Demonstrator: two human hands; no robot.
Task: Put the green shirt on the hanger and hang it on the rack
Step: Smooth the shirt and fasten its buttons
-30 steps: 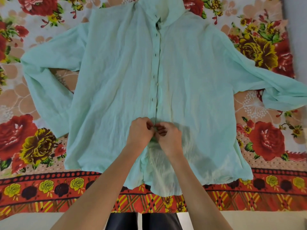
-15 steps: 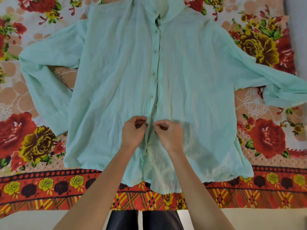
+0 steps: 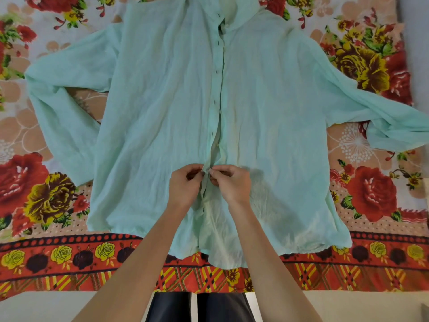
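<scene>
The pale green shirt (image 3: pixel 162 108) lies spread flat, front up, on a flowered bedsheet, collar at the far end and both sleeves out to the sides. Its button placket (image 3: pixel 217 94) runs down the middle. My left hand (image 3: pixel 184 188) pinches the left edge of the placket low on the shirt. My right hand (image 3: pixel 232 184) pinches the right edge at the same spot, fingertips of both hands meeting there. Below my hands the front hangs slightly apart. No hanger and no rack are in view.
The red, yellow and peach flowered bedsheet (image 3: pixel 46 194) covers the bed, its patterned border (image 3: pixel 69 259) along the near edge. My dark-clad legs (image 3: pixel 199 307) stand against that edge. A grey strip of wall (image 3: pixel 417 43) shows at the far right.
My hands drew slightly apart half a second ago and have come together again on the placket. The shirt has not shifted.
</scene>
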